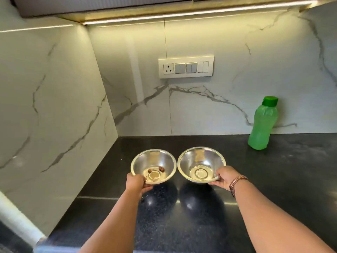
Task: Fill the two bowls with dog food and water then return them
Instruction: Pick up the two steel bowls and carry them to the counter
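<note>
desk (200, 225): dark, glossy
left hand (135, 183): gripped kibble bowl (153, 166)
right hand (226, 177): gripped empty bowl (201, 164)
tip: keep both level

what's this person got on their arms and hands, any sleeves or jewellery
Both forearms are bare, with no sleeves in view and no gloves on either hand. The left hand and its wrist carry nothing: no watch, band or ring shows. The right hand has a rose-gold metal link wristwatch on its wrist, with the dial turned to the side. No rings are visible on the fingers that show.

Shiny steel bowls (153, 166), glossy countertop (273, 170)
</note>
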